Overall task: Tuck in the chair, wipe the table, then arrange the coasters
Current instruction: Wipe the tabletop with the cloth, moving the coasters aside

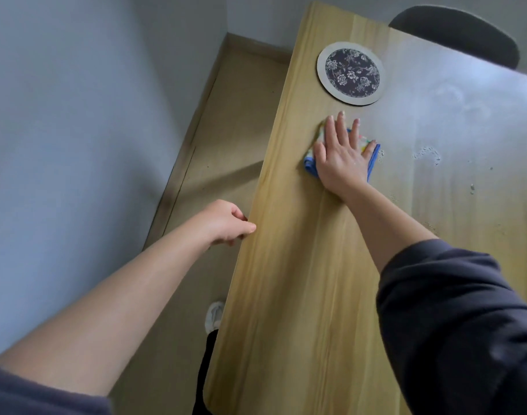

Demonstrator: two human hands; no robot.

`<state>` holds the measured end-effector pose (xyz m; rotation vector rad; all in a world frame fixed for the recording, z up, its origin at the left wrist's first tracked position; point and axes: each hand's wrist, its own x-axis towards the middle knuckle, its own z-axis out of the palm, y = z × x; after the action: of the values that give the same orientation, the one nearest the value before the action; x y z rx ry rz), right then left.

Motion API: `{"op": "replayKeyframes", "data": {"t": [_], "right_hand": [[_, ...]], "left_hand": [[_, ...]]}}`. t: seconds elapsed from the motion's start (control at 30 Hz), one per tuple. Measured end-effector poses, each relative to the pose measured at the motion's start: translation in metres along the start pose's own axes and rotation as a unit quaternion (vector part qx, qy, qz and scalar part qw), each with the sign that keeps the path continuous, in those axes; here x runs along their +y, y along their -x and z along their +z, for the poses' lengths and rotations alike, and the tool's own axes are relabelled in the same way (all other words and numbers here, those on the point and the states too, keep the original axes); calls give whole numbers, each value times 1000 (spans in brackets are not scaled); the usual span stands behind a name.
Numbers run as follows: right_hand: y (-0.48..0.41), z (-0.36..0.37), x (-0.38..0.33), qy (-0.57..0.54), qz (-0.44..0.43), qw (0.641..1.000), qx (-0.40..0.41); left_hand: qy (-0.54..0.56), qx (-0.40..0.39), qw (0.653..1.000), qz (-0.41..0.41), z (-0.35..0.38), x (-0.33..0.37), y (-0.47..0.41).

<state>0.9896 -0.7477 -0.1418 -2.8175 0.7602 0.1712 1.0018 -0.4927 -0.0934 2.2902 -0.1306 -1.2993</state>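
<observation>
Right hand point(341, 158) is flat on the blue-edged cloth point(374, 158), grip spread wide, pressing it onto the wooden surface point(301, 280) just below the floral coaster point(351, 72). Left hand point(226, 223) is at the surface's edge, grip loosely curled, holding nothing. Wet smears point(427, 154) to the right, dark chair point(459, 31) at the far side.

A wide-angle camera on the person's head looks forward and steeply down along the left edge of the table point(301, 265), the left arm point(121, 295) and right arm point(391, 235) entering from the bottom corners. It sits close above the tabletop, whose near end fills the lower frame. The coaster point(351, 74), chair point(459, 34) back and wall point(61, 115) corner lie farther off toward the top.
</observation>
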Motion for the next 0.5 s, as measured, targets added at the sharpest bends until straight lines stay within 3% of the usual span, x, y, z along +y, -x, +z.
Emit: {"op": "replayKeyframes", "data": {"t": [0.13,0.3,0.4,0.5], "right_hand": [[-5,-2,4,2,19,1000,8],[53,1,11,25,-13,1000,-12],[89,5,19,43,-49,997,-32],[70,0,35,52,-44,997,-35]], "left_hand": [[10,44,998,37,-16,29,-28],[46,125,986,99,-34,79,-80],[61,133,984,104,-40,92,-102],[67,127,985,98,-42,89,-113]]}}
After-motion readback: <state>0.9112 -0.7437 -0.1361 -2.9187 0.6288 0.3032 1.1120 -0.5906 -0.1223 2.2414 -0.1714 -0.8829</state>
